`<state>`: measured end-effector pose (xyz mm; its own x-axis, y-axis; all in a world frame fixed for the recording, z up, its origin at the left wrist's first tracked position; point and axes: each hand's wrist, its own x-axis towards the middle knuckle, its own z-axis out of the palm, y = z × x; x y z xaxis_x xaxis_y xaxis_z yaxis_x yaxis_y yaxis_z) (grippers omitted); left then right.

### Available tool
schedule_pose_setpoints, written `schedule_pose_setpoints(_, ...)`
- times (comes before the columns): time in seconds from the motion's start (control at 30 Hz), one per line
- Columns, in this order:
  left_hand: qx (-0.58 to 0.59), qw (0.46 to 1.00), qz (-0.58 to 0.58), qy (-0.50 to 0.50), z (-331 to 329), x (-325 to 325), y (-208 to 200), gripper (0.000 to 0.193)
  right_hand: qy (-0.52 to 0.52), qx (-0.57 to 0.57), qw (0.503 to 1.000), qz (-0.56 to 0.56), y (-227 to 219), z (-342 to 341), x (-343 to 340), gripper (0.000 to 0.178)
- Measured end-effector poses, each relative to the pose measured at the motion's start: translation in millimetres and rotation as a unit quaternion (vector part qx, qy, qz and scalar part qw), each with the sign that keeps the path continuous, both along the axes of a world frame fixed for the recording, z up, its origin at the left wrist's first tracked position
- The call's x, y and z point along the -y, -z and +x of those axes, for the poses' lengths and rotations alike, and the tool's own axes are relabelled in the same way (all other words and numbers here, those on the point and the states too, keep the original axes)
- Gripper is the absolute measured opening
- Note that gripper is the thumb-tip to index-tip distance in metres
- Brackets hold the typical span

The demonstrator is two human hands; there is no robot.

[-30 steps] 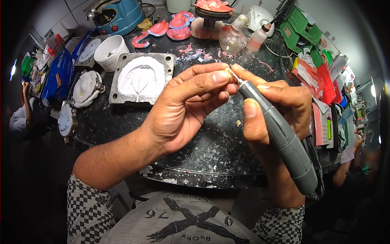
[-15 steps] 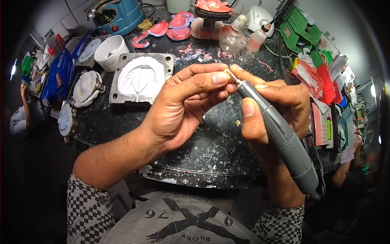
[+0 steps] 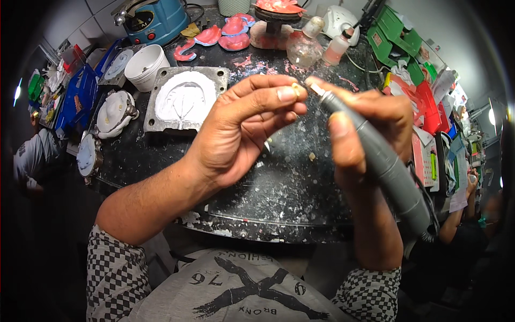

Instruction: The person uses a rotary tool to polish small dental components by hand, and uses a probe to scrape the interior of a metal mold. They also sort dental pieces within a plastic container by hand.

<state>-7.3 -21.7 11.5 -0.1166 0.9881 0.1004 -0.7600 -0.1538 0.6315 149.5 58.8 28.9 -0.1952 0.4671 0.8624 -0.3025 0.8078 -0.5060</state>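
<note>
Between the thumb and index finger of my left hand [image 3: 236, 121] is a small yellowish piece [image 3: 296, 90], perhaps a dental crown; my fingertips cover part of it. My right hand [image 3: 389, 115] grips a dark grey rotary handpiece [image 3: 383, 153], its metal tip [image 3: 317, 90] pointing up and left. A short gap separates that tip from the yellowish piece. A cable trails from the handpiece's lower end. Below the hands, a tiny tan fragment [image 3: 311, 156] lies on the black table [image 3: 268, 201].
Left of my hands sit a metal flask half with white plaster [image 3: 185, 102], a white bucket [image 3: 146, 68] and plaster casts [image 3: 117, 114]. Pink wax pieces [image 3: 235, 42], a glass bottle [image 3: 304, 51] and a blue machine [image 3: 155, 22] stand behind. Green bins [image 3: 394, 32] are at right.
My right hand has drawn the handpiece slightly right and away from the yellowish piece, opening a gap. My left hand keeps its pinch, shifted slightly left.
</note>
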Motion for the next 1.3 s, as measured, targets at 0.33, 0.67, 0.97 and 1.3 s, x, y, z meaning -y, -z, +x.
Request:
schedule_pose_setpoints(0.33, -0.634, 0.766, 0.057, -0.089, 24.7, -20.9, 17.2, 0.017, 0.216, -0.055, 0.956, 0.189, -12.7, 44.3, -103.7, 0.017)
schedule_pose_setpoints(0.67, -0.721, 0.677, 0.101, -0.111, 38.4, -57.1, 32.1, 0.023, 0.297, -0.006, 0.93, 0.218, -13.1, 45.0, -86.2, 0.02)
schedule_pose_setpoints(0.97, -0.665, 0.669, 0.195, -0.27, -3.0, 35.9, -52.6, 0.016, 0.22, -0.035, 0.956, 0.193, -11.9, 40.1, -88.1, 0.019)
schedule_pose_setpoints(1.3, -0.848, 0.444, 0.086, -0.275, -69.0, 166.5, -170.3, 0.022, 0.221, 0.03, 0.97, 0.095, -8.0, 36.9, -74.2, 0.022)
